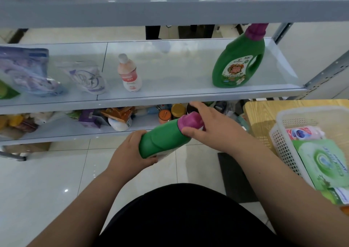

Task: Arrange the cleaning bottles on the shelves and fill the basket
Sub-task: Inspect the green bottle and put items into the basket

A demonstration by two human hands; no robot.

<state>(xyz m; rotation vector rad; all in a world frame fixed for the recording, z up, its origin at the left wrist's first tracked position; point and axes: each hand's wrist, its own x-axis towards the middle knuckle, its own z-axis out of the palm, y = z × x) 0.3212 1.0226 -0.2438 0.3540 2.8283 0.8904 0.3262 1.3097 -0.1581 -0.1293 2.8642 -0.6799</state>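
I hold a green detergent bottle (164,139) with a magenta cap (190,121) tilted in front of me, below the middle shelf (170,95). My left hand (130,150) grips its base and my right hand (209,125) grips the neck just under the cap. A matching green bottle (238,61) stands upright at the right of the middle shelf. A small pink and white bottle (130,74) stands near the shelf's centre. The white mesh basket (283,144) sits on a wooden table at the right, holding a green wipes pack (324,163) and a pink pouch (304,132).
Two refill pouches (30,73) lean at the left of the middle shelf. The bottom shelf (66,133) is crowded with boxes, jars and tubs. More containers stand on the top shelf (170,6). A dark mat (234,176) lies on the tiled floor by the table.
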